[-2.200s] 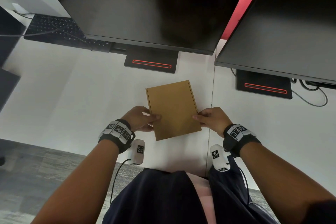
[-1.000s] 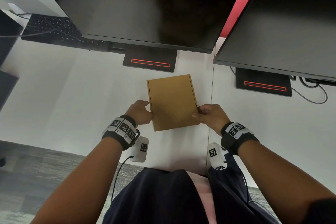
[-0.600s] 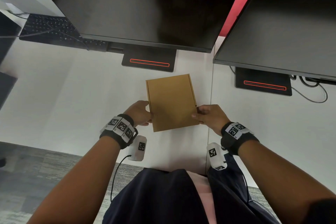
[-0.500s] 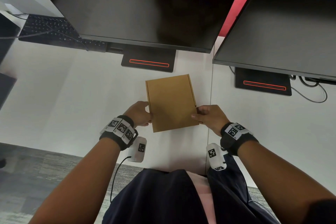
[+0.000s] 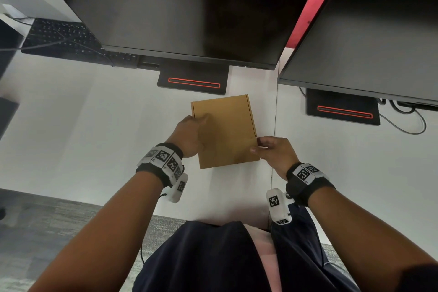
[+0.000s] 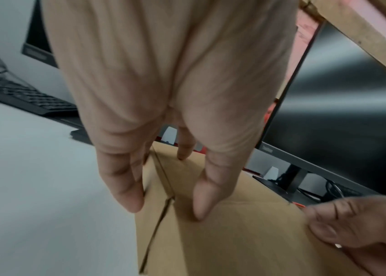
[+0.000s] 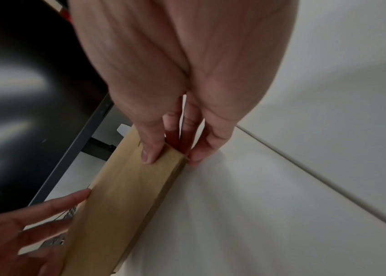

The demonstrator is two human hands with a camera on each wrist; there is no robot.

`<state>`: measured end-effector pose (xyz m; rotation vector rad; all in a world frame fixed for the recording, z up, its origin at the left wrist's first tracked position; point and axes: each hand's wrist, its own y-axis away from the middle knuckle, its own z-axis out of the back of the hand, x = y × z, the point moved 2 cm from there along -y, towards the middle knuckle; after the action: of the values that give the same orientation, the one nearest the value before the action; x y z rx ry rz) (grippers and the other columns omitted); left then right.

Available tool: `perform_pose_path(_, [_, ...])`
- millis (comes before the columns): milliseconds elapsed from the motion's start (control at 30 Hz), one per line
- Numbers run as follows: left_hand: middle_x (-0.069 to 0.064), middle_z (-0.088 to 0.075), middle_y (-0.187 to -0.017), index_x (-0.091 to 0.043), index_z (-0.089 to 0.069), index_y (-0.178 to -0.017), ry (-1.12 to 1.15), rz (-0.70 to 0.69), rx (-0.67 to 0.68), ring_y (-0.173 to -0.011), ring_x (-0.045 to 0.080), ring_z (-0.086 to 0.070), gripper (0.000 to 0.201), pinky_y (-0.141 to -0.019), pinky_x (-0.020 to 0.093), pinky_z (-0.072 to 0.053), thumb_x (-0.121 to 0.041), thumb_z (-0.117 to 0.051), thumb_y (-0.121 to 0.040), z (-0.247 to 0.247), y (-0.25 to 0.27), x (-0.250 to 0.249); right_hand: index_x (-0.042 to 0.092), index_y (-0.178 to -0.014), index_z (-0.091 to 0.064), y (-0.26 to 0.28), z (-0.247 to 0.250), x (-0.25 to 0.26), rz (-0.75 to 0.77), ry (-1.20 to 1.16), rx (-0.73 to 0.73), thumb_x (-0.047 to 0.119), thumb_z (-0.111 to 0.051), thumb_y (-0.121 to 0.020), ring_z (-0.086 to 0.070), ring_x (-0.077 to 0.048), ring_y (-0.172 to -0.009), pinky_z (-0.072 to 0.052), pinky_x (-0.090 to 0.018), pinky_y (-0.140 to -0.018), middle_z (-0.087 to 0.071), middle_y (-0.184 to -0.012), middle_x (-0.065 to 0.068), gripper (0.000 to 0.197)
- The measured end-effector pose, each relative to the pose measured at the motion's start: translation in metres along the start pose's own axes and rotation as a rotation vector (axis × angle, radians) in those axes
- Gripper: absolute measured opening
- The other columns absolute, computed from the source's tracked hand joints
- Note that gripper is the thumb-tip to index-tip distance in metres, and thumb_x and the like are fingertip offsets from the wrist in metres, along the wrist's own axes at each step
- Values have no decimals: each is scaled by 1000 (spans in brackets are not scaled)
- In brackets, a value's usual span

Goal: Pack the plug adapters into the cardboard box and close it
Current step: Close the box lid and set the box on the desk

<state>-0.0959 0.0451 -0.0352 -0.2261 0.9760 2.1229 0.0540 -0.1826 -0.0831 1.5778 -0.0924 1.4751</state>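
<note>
The brown cardboard box (image 5: 227, 130) lies flat and closed on the white desk (image 5: 94, 130). My left hand (image 5: 193, 125) is at its left edge, toward the far corner. In the left wrist view the left hand (image 6: 163, 205) straddles that edge with straight fingers (image 6: 126, 186), thumb on the lid. My right hand (image 5: 258, 147) pinches the box's right edge near the front corner. In the right wrist view the right hand (image 7: 173, 156) has its thumb on the lid and a finger on the side wall. No plug adapters are visible.
Two dark monitors (image 5: 177, 7) (image 5: 379, 31) overhang the back of the desk, their black bases (image 5: 193, 79) (image 5: 342, 111) just behind the box. A keyboard (image 5: 64, 40) sits at the back left and a cable (image 5: 407, 123) at the right. The desk's front edge is close to my body.
The box was pushed a little away from me earlier. My left hand has slid forward along the box's left edge, its thumb now on the lid. The right hand keeps its pinch.
</note>
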Motion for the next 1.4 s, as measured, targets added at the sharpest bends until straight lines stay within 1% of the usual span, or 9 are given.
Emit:
perform_pose_path(200, [21, -30, -156, -20, -29, -161, -130, -16, -16, -146, 36, -35, 87, -113, 37, -44, -13, -72, -87, -1, -7, -12, 16, -107, -78, 1, 0, 4, 36, -53, -55, 4, -78, -81, -75, -12, -94, -56, -29, -90, -79, -101, 4, 28])
perform_pose_path(300, [25, -17, -161, -21, -33, -158, -187, -1, -18, -137, 43, -47, 82, -113, 44, -47, -14, -74, -87, 0, -9, -14, 15, -109, -76, 1, 0, 1, 49, -17, -76, 3, -78, -82, -75, -14, -96, -57, -31, -94, -79, -99, 5, 30])
perform_pose_path(367, [26, -2, -167, -18, -34, -157, -210, 2, -33, -135, 49, -48, 85, -115, 47, -45, -15, -78, -84, -1, -11, -14, 18, -117, -70, -4, -1, 1, 65, 155, -128, 8, -82, -79, -73, -13, -95, -58, -28, -88, -75, -108, 2, 41])
perform_pose_path(467, [25, -3, -166, -9, -24, -159, -328, -38, -29, -154, 51, -15, 100, -121, 53, -36, -30, -83, -81, -6, -17, -15, 30, -144, -45, -11, -4, 12, 221, 513, -132, 12, -81, -80, -56, -18, -118, -52, -29, -96, -49, -142, -1, 76])
perform_pose_path(600, [21, -12, -158, -11, -24, -152, -419, -114, -79, -153, 46, -9, 104, -121, 60, -32, -25, -87, -70, -4, -22, -17, 21, -145, -47, -16, -17, 33, 579, 1044, -21, 9, -74, -82, -37, -28, -135, -43, -41, -110, -33, -157, -3, 70])
perform_pose_path(933, [19, -5, -167, -16, -33, -151, -475, -272, -52, -159, 45, 4, 94, -110, 49, -51, -24, -84, -73, -17, -35, -35, 9, -124, -64, -5, 6, 21, 585, 1120, -104, 6, -74, -78, -54, -35, -112, -59, -45, -83, -56, -134, -11, 48])
perform_pose_path(1100, [17, -3, -168, -19, -36, -148, -497, -322, -34, -146, 44, -42, 94, -92, 46, -61, -19, -87, -69, -23, -48, -60, 10, -120, -68, 3, 28, 13, 539, 1086, -213, 1, -77, -75, -56, -33, -107, -60, -42, -81, -60, -131, -9, 47])
perform_pose_path(1267, [18, -8, -168, -16, -37, -147, -561, -410, -58, -147, 41, -41, 87, -94, 47, -60, -23, -86, -76, -36, -51, -91, 12, -124, -65, 17, 52, 0, 416, 1104, -275, 2, -71, -80, -54, -36, -107, -57, -45, -86, -55, -138, -11, 46])
perform_pose_path(1400, [18, -20, -163, -16, -38, -151, -625, -427, -46, -150, 42, -28, 88, -107, 50, -51, -43, -84, -80, -41, -45, -120, 21, -136, -56, 25, 78, 8, 268, 1194, -245, 14, -65, -86, -49, -34, -115, -53, -44, -90, -46, -151, -5, 51])
